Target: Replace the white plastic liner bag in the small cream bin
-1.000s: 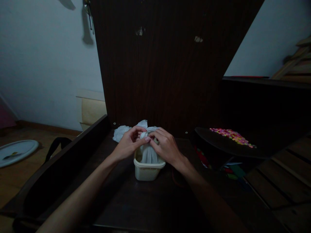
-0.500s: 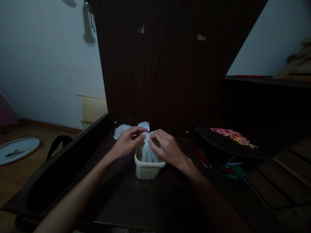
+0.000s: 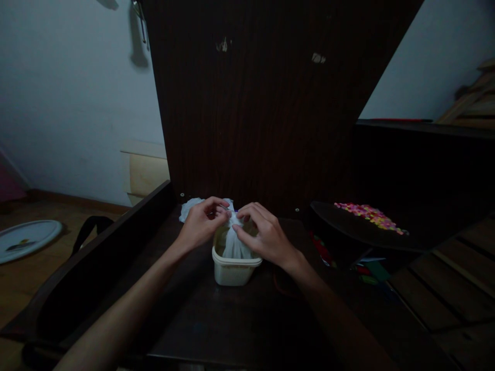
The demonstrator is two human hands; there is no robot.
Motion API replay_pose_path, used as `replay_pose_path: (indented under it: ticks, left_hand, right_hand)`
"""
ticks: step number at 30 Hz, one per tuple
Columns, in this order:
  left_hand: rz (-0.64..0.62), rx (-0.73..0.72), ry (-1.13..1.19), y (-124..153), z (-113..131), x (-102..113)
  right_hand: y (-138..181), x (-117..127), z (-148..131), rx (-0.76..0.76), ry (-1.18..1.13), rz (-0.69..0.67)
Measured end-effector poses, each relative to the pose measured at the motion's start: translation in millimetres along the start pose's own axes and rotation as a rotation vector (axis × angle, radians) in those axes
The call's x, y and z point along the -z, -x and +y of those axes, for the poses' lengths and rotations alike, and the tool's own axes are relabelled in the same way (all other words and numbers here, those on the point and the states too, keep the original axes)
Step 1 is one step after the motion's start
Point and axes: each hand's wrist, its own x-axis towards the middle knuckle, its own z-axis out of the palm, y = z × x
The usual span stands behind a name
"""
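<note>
A white plastic bag (image 3: 235, 246), gathered and twisted at the top, sits inside a cream plastic tub (image 3: 235, 272) on the dark wooden surface. My left hand (image 3: 201, 221) pinches the upper end of the bag from the left, thumb and fingers closed at its neck. On the other side, my right hand (image 3: 266, 232) has thumb and index finger around the same neck, just above the tub's rim. The fingertips partly cover the bag's top. Behind my left hand lies a crumpled white plastic piece (image 3: 189, 208).
A dark upright panel (image 3: 251, 129) rises behind the tub, and a raised side board (image 3: 112, 257) runs along the left. At right, a curved dark shelf (image 3: 328, 219) carries a heap of pink and yellow pieces (image 3: 369, 216). A white round lid-like object (image 3: 29, 239) lies on the floor.
The fingers of both hands have shifted slightly at the bag's neck, and the loose white end above it is now less spread. The tub stays in place; the view moved a little.
</note>
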Motion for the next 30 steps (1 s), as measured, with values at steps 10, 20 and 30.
replay_pose_path:
  ticks: [10, 20, 30]
  left_hand:
    - [-0.096, 0.073, 0.198, 1, 6, 3]
    - [-0.130, 0.002, 0.251, 6, 0, -1]
    - [-0.051, -0.201, -0.068, 7, -8, 1]
  right_hand:
    - [-5, -2, 0, -0.007, 0.125, -0.064]
    - [-1, -4, 3, -0.047, 0.051, -0.118]
    - [8, 1, 10, -0.152, -0.379, -0.026]
